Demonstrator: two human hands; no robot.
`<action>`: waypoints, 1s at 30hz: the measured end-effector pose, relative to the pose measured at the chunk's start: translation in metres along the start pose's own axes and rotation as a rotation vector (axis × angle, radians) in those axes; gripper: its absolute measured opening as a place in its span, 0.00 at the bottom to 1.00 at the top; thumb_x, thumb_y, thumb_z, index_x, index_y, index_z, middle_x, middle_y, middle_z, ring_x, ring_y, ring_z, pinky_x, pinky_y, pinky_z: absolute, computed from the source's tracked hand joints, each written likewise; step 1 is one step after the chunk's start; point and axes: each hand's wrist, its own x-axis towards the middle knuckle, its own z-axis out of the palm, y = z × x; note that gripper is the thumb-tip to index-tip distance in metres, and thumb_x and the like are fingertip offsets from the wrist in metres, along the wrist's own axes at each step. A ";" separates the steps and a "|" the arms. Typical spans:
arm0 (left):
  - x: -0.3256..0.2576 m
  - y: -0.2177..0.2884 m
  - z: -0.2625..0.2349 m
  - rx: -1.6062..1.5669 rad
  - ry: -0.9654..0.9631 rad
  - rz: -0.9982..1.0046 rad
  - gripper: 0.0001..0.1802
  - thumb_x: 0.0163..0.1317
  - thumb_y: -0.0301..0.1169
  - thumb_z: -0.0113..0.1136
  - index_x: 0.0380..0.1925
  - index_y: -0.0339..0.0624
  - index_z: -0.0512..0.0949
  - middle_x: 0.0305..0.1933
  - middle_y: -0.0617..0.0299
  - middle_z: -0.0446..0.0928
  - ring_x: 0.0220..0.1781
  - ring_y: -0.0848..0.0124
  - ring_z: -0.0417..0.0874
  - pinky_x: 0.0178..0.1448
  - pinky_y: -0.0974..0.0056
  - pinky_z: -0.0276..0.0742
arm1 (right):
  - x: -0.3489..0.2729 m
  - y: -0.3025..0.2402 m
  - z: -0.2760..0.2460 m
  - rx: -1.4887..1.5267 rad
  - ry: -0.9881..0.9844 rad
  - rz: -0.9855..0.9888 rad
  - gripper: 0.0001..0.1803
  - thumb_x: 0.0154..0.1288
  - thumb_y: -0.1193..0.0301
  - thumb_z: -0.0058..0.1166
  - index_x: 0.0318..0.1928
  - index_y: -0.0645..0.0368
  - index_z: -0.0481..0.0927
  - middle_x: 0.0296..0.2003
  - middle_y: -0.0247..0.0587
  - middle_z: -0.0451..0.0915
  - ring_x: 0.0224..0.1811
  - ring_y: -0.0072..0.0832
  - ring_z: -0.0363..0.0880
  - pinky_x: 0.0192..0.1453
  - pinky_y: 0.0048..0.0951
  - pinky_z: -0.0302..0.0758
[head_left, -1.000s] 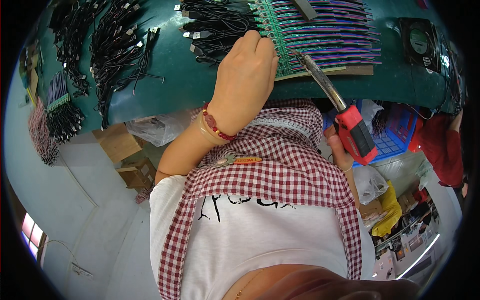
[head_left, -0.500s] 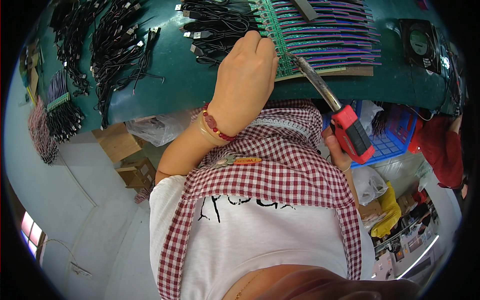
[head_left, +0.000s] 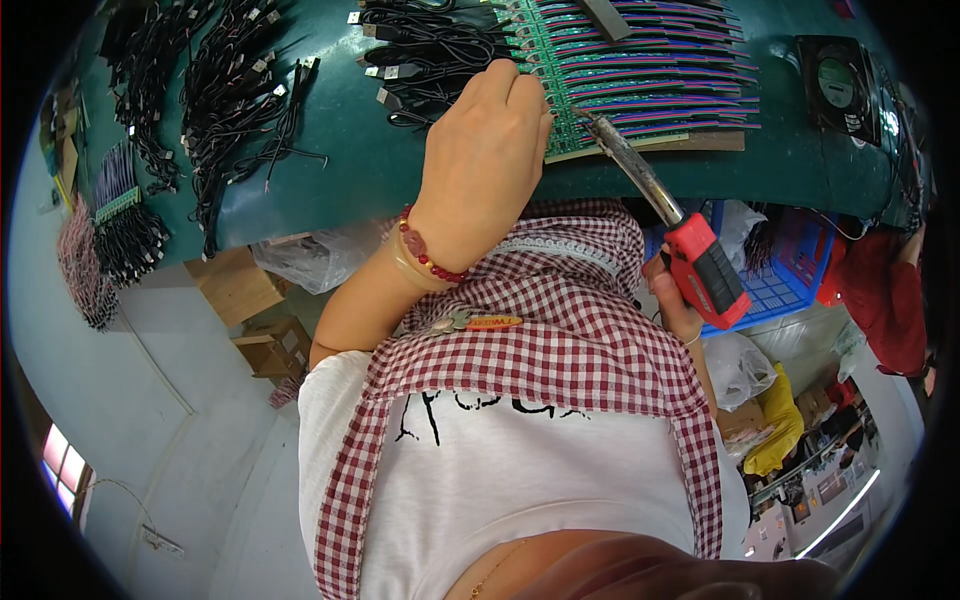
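Observation:
My left hand [head_left: 485, 150] is bent closed at the near end of a row of small green circuit boards [head_left: 558, 95]. Its back faces up and hides most of the fingers and whatever they pinch. Black USB cables [head_left: 420, 72] lie just left of it, their cut ends toward the boards. Lower right, my right hand [head_left: 672, 300] grips a red and black soldering iron [head_left: 700, 255], whose metal tip reaches up to the boards beside my left fingertips. Thin pink, blue and black wires [head_left: 660, 92] run rightward from the boards.
Bundles of black USB cables [head_left: 225, 105] lie on the green table [head_left: 340, 130] at left. More wired boards [head_left: 118, 200] hang at its left edge. A dark bar [head_left: 603, 18] rests on the wires. A black fan-like device [head_left: 838, 90] stands at right, above a blue basket [head_left: 790, 285].
My left hand has shifted slightly left along the boards. The soldering iron stays almost in place, its tip still at the boards.

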 end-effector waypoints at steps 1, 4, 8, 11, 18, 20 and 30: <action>0.000 0.000 -0.001 0.006 -0.007 0.003 0.08 0.52 0.23 0.64 0.26 0.38 0.72 0.29 0.58 0.71 0.31 0.58 0.77 0.33 0.59 0.74 | 0.000 0.000 0.000 0.014 0.002 0.000 0.12 0.55 0.75 0.63 0.41 0.63 0.79 0.33 0.39 0.78 0.32 0.29 0.78 0.36 0.29 0.74; 0.001 -0.001 -0.003 0.011 -0.021 0.012 0.08 0.52 0.24 0.64 0.26 0.39 0.72 0.29 0.59 0.71 0.31 0.59 0.77 0.33 0.59 0.74 | -0.002 0.002 0.001 0.029 0.019 0.008 0.12 0.54 0.75 0.64 0.40 0.63 0.80 0.32 0.39 0.78 0.32 0.29 0.77 0.36 0.29 0.73; 0.003 -0.006 -0.007 0.019 -0.066 0.060 0.08 0.52 0.25 0.64 0.27 0.41 0.73 0.30 0.61 0.71 0.32 0.59 0.77 0.33 0.59 0.74 | -0.001 0.000 -0.003 -0.046 -0.016 0.016 0.12 0.54 0.75 0.64 0.40 0.62 0.80 0.32 0.39 0.79 0.32 0.29 0.77 0.37 0.29 0.73; 0.007 -0.006 -0.008 0.037 -0.102 0.083 0.07 0.52 0.25 0.63 0.28 0.41 0.72 0.31 0.60 0.70 0.34 0.59 0.77 0.34 0.59 0.74 | -0.001 0.006 -0.006 -0.031 -0.068 0.012 0.12 0.53 0.76 0.65 0.39 0.61 0.80 0.31 0.39 0.79 0.32 0.30 0.78 0.36 0.29 0.73; 0.013 -0.004 -0.012 0.110 -0.169 0.133 0.07 0.53 0.26 0.62 0.29 0.41 0.73 0.32 0.59 0.70 0.37 0.59 0.77 0.37 0.58 0.75 | -0.001 0.007 -0.005 -0.095 -0.086 0.006 0.11 0.51 0.76 0.65 0.37 0.61 0.80 0.31 0.40 0.78 0.32 0.31 0.78 0.36 0.29 0.73; 0.014 -0.004 -0.012 0.127 -0.180 0.129 0.06 0.53 0.25 0.61 0.29 0.41 0.73 0.32 0.59 0.70 0.38 0.59 0.77 0.37 0.58 0.75 | -0.001 0.003 -0.002 -0.062 -0.072 -0.008 0.11 0.51 0.77 0.65 0.37 0.61 0.80 0.31 0.40 0.78 0.32 0.31 0.78 0.36 0.28 0.73; 0.018 -0.005 -0.010 0.132 -0.197 0.139 0.04 0.55 0.25 0.56 0.29 0.39 0.72 0.32 0.57 0.71 0.37 0.58 0.78 0.37 0.56 0.75 | -0.001 0.001 0.000 -0.095 -0.044 0.017 0.11 0.51 0.76 0.65 0.37 0.62 0.80 0.30 0.40 0.77 0.30 0.31 0.77 0.34 0.29 0.73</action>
